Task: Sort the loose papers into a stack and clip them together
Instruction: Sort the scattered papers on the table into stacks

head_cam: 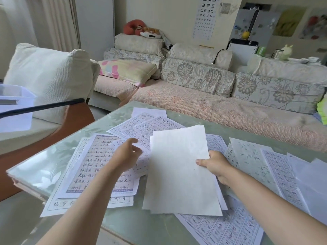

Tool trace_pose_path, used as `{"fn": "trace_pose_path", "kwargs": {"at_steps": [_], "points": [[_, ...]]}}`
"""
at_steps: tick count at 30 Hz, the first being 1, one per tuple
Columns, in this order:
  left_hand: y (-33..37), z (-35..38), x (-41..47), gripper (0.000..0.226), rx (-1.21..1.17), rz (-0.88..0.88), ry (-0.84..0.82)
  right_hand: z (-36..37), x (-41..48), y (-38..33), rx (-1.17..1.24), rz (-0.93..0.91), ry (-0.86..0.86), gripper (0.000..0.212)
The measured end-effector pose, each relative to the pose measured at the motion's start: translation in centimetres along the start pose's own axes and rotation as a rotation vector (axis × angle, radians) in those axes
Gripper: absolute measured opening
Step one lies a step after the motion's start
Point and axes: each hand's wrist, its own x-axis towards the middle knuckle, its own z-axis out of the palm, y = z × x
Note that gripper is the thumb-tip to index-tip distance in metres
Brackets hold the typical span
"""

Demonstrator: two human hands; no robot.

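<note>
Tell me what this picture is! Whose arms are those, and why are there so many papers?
There is no machine here. The camera sits on a person's head, so you see their own two arms from above. The right hand pinches a few white sheets by the edge, above the table. The left hand is open and holds nothing. Under it, loose papers lie scattered and overlapping on the glass table. Many have writing or printed grids. A sofa stands behind. I see no clip.
</note>
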Motion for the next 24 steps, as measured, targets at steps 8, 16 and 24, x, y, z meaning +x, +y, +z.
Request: {"fn": "trace_pose_path", "kwargs": {"at_steps": [8, 16, 24], "points": [[-2.8, -1.2, 4.1, 0.068, 0.503, -0.054, 0.234, 1.0, 2.4, 0.7, -0.018, -0.021, 0.088, 0.016], [-0.9, 0.3, 11.1, 0.073, 0.574, -0.065, 0.113, 2.4, 4.7, 1.4, -0.071, -0.005, 0.068, 0.018], [0.6, 0.9, 15.5, 0.059, 0.594, -0.22, 0.06, 1.5, 7.1, 1.1, 0.006, -0.038, 0.156, 0.013]]}}
